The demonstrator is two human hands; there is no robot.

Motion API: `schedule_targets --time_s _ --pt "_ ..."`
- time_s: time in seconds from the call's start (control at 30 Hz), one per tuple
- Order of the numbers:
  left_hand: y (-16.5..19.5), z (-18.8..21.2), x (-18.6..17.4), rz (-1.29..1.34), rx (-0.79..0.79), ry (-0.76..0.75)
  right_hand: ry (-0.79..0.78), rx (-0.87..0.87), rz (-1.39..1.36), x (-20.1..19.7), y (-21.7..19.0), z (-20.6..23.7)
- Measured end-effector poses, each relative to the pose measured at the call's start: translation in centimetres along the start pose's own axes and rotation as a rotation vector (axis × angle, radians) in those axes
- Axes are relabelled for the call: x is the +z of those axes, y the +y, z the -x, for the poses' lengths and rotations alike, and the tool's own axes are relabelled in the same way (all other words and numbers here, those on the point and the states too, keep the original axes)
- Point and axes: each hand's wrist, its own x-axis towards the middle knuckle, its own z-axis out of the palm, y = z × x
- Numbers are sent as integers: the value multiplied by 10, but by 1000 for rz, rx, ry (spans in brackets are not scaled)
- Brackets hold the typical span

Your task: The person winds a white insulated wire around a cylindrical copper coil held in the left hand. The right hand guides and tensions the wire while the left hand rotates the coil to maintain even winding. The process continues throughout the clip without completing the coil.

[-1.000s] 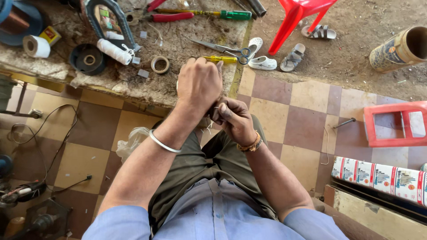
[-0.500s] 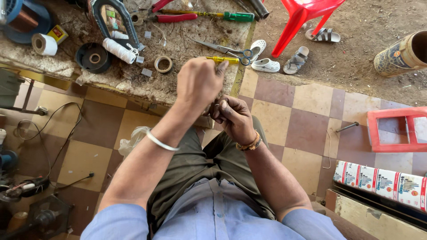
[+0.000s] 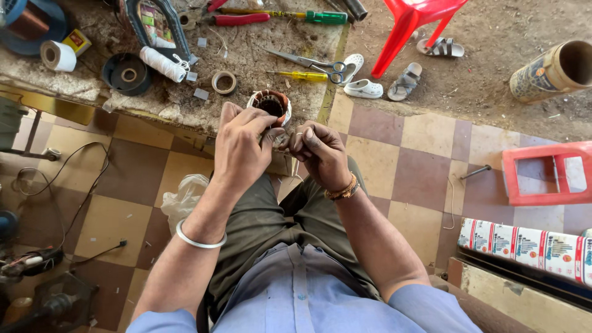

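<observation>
My left hand point(image 3: 239, 148) grips a round motor stator point(image 3: 270, 106) with copper windings, held up in front of my knees. My right hand point(image 3: 319, 152) is closed beside it, its fingertips pinching a thin wire or small part at the stator's lower edge. A metal bangle sits on my left wrist and a beaded bracelet on my right. What exactly the right fingers pinch is too small to make out.
On the stone slab point(image 3: 259, 55) ahead lie scissors point(image 3: 308, 61), a yellow screwdriver point(image 3: 305, 76), tape rolls point(image 3: 223, 81), a white thread spool point(image 3: 161, 64) and red pliers point(image 3: 237, 18). A red plastic stool point(image 3: 413, 18), sandals point(image 3: 404, 81) and a cardboard tube point(image 3: 555, 69) stand on the dirt. A red stool point(image 3: 546, 172) lies at right.
Both hands have tilted the stator upward, so its open bore and copper windings now show above my left fingers; before, my left hand covered it.
</observation>
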Motion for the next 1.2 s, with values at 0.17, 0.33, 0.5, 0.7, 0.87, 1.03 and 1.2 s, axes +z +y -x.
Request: schedule_targets --time_s 0.17,0.33,0.5,0.7,0.87,1.03,1.2 --pt "7 1 11 11 -70 66 44 21 -11 -3 3 1" --pt "10 -2 15 -70 2 95 29 29 3 -5 3 2" --pt "13 -7 11 -224 73 29 16 32 -7 -4 1 0" --pt "10 -6 10 -57 43 42 10 46 -34 -4 -2 0" --pt "2 -10 8 18 28 -3 -9 10 -23 0 -5 -3" --pt "-14 -12 -9 211 28 -111 21 -34 -91 4 -12 -6" --pt "-22 -5 -3 256 4 -96 23 -141 -172 6 -17 -6"
